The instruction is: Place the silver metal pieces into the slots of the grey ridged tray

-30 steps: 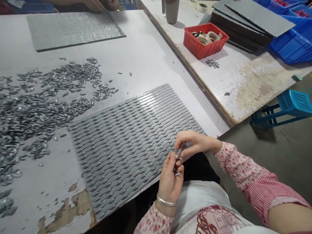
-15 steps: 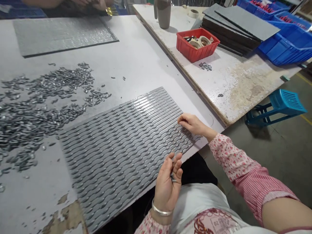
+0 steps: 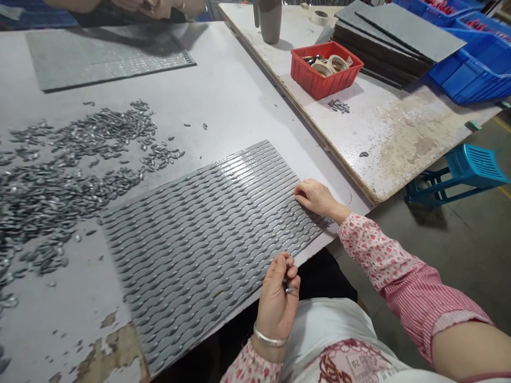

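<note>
A grey ridged board [image 3: 191, 250] with rows of wavy lines lies angled on the white table, small oval grey pieces set along much of it. Straight lines without pieces show toward its far right part. My right hand [image 3: 317, 198] rests at the board's right side, fingertips pinched together on the surface; whatever they hold is hidden. Just off the near edge, my left hand [image 3: 278, 298] is turned palm up with curled fingers around a few small grey oval pieces [image 3: 286, 287]. A large heap of the same loose pieces [image 3: 80, 181] spreads at the left.
Across the table, another person's hands [image 3: 147, 6] are above a second grey board [image 3: 107, 58]. On the adjoining table stand a red bin [image 3: 325, 74] with tape rolls, a grey cup [image 3: 270, 21], stacked panels [image 3: 383, 48] and blue crates [image 3: 467, 69]. A blue stool [image 3: 459, 175] stands right.
My left hand's fingers have curled further inward over the small pieces. My right hand has barely shifted along the board. The view has moved slightly.
</note>
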{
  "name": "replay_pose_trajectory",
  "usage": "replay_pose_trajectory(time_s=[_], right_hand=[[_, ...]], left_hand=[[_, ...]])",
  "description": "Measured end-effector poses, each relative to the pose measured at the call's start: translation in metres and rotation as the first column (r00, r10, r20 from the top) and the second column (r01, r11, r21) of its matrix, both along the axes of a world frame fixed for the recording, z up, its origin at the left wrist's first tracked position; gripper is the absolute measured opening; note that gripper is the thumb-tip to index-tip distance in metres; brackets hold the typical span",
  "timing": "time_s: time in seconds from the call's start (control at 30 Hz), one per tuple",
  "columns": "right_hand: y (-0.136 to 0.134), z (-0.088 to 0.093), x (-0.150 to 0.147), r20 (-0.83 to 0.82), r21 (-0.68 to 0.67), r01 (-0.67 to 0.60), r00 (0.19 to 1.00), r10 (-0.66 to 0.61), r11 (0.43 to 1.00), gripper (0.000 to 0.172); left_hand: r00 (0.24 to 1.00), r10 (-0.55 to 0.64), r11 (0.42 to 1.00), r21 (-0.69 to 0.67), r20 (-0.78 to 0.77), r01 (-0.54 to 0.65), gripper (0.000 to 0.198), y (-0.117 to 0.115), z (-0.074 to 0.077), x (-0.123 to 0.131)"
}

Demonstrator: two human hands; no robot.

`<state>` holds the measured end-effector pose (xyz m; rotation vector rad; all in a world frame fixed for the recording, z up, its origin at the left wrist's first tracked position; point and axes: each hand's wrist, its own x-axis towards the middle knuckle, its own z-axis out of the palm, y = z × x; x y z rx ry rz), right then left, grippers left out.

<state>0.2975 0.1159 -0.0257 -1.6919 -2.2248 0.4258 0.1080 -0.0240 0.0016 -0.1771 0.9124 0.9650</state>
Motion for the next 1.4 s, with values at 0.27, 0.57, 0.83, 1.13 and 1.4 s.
replay_pose_trajectory(time_s=[0.27, 0.57, 0.83, 1.13, 1.4], right_hand=[[-0.046, 0.033, -0.019, -0.611, -0.112, -0.518, 0.709, 0.352, 0.848, 0.015], [-0.055, 0.023, -0.028, -0.788, -0.205, -0.319, 0.614, 0.037, 0.925, 0.016], [-0.002, -0.008, 0.026, -0.396, -0.116, 0.201, 0.889, -0.231, 0.973, 0.01], [-0.001, -0.021, 0.025, -0.174, 0.109, 0.237, 0.961, -0.216, 0.965, 0.008], [-0.044, 0.018, -0.009, -0.661, -0.266, -0.325, 0.747, 0.073, 0.908, 0.017]], left_hand=[[0.997, 0.049, 0.998, -0.047, 0.06, -0.047, 0.018, 0.005, -0.001, 0.002], [0.984, 0.12, 0.974, -0.207, 0.135, -0.09, 0.021, 0.01, 0.013, -0.003], [1.0, 0.004, 0.983, -0.184, -0.014, -0.007, 0.026, 0.007, 0.02, -0.01], [0.998, -0.052, 0.997, -0.058, -0.025, 0.05, 0.023, 0.002, 0.009, -0.004], [1.0, -0.019, 0.999, -0.044, -0.021, 0.018, 0.013, 0.002, 0.001, -0.005]])
